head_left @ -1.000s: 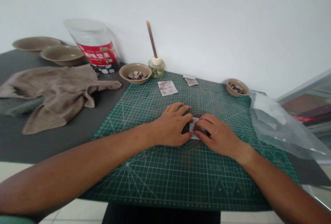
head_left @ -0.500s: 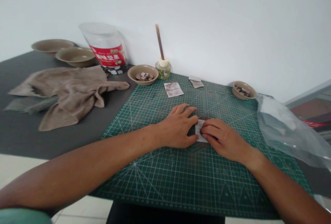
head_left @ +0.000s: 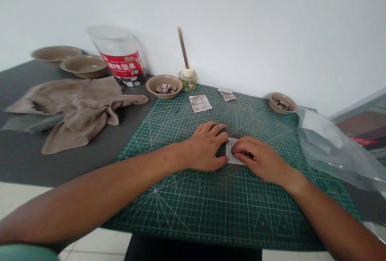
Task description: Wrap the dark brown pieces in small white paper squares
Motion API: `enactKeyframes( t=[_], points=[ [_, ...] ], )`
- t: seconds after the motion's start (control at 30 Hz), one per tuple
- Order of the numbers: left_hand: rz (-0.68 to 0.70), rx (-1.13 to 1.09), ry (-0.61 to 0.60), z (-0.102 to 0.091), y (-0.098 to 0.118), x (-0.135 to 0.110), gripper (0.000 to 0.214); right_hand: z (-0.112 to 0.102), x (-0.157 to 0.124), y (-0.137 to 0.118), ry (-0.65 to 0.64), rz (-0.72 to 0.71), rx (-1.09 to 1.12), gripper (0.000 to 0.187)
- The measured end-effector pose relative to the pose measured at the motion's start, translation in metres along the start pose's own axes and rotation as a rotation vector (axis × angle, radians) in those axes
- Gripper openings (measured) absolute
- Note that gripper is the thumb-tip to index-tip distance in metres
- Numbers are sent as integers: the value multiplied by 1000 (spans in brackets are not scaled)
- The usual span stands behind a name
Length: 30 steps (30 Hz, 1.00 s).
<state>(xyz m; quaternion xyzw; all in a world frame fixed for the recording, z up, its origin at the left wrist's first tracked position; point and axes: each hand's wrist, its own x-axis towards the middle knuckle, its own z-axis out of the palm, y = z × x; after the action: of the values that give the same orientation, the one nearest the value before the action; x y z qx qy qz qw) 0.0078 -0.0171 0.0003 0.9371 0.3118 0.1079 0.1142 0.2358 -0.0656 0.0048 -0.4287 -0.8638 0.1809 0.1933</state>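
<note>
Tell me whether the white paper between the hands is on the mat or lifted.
On the mat: the paper lies against the cutting mat, with the right hand's fingers pressing on it.

I've got my left hand (head_left: 207, 146) palm-down with its fingers lightly curved, just beside my right hand (head_left: 259, 160), whose fingertips bend down and inward. Both forearms (head_left: 105, 188) angle in from the near corners, wrists low.

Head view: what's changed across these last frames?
The right hand has shifted on the small white paper: its fingers sit further right and a dark piece now shows beneath them. Nothing was visibly let go. The left hand stayed at the paper's left edge; the cutting mat and plastic bag stayed put, with only slight camera drift.
</note>
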Motion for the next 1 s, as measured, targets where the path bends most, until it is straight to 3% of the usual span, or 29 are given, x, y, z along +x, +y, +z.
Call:
enactKeyframes(
  t=[0.13, 0.27, 0.47, 0.7, 0.9, 1.0],
  points=[
    [-4, 7, -3, 1, 0, 0, 45, 3, 5, 2, -46, -77, 10, 9],
    [-14, 5, -11, 1, 0, 1, 49, -5, 9, 14, 18, -8, -72, 7],
    [-20, 3, -35, -2, 1, 1, 48, -16, -5, 13, -143, -91, 8, 6],
    [-14, 14, -36, 0, 0, 1, 49, -13, 9, 14, -43, -7, -83, 11],
    [-6, 14, -32, -1, 1, 1, 48, -17, -1, 13, -199, -94, 67, 7],
    [-7, 14, -33, -1, 0, 1, 49, -11, 3, 10, -115, -82, 4, 9]
  ],
)
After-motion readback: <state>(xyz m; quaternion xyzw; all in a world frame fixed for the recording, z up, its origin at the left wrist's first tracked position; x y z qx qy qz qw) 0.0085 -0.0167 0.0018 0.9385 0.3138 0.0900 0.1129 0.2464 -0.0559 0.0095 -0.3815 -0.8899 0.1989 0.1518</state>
